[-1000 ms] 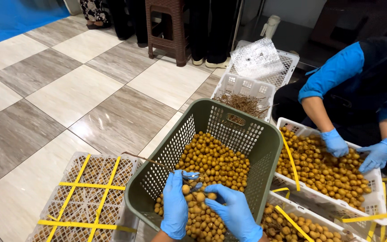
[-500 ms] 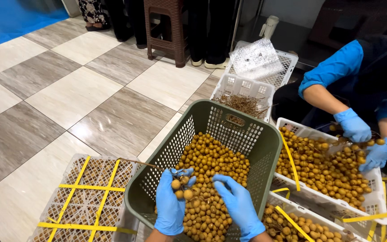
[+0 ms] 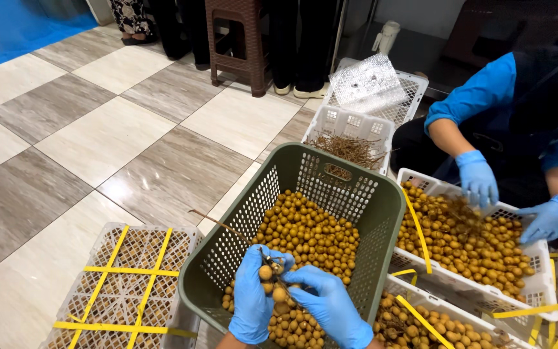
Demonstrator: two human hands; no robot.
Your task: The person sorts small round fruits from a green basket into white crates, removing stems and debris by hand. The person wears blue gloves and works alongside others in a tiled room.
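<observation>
Both my hands wear blue gloves and work over a green plastic basket (image 3: 382,200) filled with small round brown fruits (image 3: 308,232). My left hand (image 3: 253,300) grips a small cluster of fruits on a twig (image 3: 271,274). My right hand (image 3: 330,304) pinches the same cluster from the right side. A thin bare twig (image 3: 217,223) sticks out to the left above the fruit pile.
A white crate with yellow straps (image 3: 127,291) lies at lower left. A white crate of stems (image 3: 350,139) stands behind the basket. To the right, another person's blue-gloved hands (image 3: 479,178) sort fruit in a white crate (image 3: 473,284). A brown stool (image 3: 237,39) stands beyond on the tiled floor.
My hands have drawn together and lifted a cluster from the pile. The other person's hands have moved down onto the fruit in the right crate.
</observation>
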